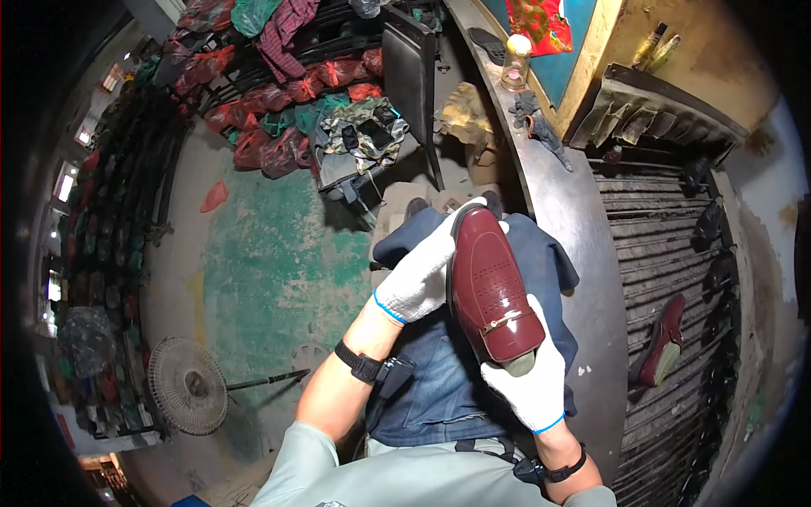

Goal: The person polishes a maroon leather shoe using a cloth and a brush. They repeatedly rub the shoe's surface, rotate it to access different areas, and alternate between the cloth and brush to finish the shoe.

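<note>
A glossy maroon loafer point(492, 275) with a perforated top and a strap with a small metal ornament is held above my lap, its toe pointing away from me. My left hand point(422, 275), in a white glove with a blue cuff edge, is closed along the shoe's left side near the toe. My right hand point(534, 384), gloved the same way, grips the heel end, where a pale greenish piece point(521, 363) sticks out of the opening. The fingertips under the shoe are hidden. A second maroon shoe point(661, 342) lies on the slatted rack point(650, 279) to the right.
A metal bench point(583, 220) runs along my right, bearing a dark glove point(545, 135), a glass jar point(514, 68) and a black sole point(487, 44). A fan point(187, 385) stands at the left. Ahead are a chair with camouflage cloth point(363, 133) and red bags point(279, 152).
</note>
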Demonstrator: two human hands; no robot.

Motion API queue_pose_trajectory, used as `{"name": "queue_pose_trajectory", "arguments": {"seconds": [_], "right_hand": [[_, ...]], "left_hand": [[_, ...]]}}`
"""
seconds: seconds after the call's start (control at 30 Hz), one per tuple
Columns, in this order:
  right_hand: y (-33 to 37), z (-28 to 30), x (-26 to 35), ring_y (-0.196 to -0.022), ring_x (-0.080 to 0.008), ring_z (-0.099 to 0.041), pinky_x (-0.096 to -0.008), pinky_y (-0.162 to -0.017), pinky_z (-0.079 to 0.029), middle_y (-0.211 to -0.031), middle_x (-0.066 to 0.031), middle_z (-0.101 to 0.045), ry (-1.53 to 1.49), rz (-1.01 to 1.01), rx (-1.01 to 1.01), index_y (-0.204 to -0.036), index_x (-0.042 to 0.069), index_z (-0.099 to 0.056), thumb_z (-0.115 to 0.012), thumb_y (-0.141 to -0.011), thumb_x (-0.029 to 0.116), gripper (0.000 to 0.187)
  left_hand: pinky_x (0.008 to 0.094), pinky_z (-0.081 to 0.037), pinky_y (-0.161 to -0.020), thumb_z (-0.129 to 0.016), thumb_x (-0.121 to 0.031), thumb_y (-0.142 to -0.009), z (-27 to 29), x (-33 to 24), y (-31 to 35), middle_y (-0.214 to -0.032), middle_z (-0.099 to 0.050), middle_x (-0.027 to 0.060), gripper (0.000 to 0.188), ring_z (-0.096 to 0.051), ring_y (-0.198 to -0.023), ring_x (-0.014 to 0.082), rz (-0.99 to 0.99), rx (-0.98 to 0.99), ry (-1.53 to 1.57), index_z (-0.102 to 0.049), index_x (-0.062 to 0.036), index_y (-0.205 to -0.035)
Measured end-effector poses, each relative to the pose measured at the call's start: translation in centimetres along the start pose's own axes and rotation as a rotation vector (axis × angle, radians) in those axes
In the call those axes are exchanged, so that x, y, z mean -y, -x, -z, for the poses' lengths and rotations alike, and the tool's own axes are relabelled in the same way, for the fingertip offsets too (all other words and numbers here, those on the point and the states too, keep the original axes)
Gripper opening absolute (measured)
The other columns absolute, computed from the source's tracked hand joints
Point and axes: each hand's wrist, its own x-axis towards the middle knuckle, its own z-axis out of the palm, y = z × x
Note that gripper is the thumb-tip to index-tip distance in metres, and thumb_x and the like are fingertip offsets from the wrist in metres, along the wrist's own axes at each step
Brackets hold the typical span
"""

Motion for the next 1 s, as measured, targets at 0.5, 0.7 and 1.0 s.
{"name": "queue_pose_trajectory", "arguments": {"seconds": [0.5,0.7,1.0], "right_hand": [[1.6,0.8,-4.2,-0.126,-0.0235,-0.071,-0.0382,-0.115,-0.052,-0.139,-0.0181,-0.074,-0.741,-0.145,0.235,-0.150,-0.011,-0.061,-0.056,-0.114,0.027,0.053],[2.1,-0.3,-8.5,-0.128,-0.0285,-0.072,-0.0379,-0.109,-0.055,-0.147,-0.0208,-0.070,-0.784,-0.060,0.324,-0.153,-0.008,-0.058,-0.058,-0.113,0.018,0.047],[-6.9,2.8,2.8,-0.136,-0.0433,-0.066,-0.0571,-0.122,-0.052,-0.149,-0.0292,-0.061,-1.016,0.385,-0.128,-0.154,-0.006,-0.048,-0.067,-0.100,0.024,0.065]], "left_hand": [[0.0451,-0.064,-0.103,-0.074,-0.028,-0.106,3.4,-2.3,3.5,-0.133,-0.075,0.0204,0.050,-0.076,-0.116,0.0307,-0.218,-0.502,-0.137,-0.061,0.0015,-0.143],[0.0464,-0.058,-0.109,-0.061,-0.030,-0.114,-0.1,0.8,9.1,-0.135,-0.073,0.0148,0.038,-0.071,-0.122,0.0283,-0.225,-0.536,0.134,-0.066,-0.0037,-0.140],[0.0488,-0.046,-0.121,-0.050,-0.045,-0.117,-2.0,7.2,7.6,-0.148,-0.068,0.0093,0.052,-0.063,-0.135,0.0264,-0.171,-0.224,0.181,-0.063,-0.0040,-0.146]]}}
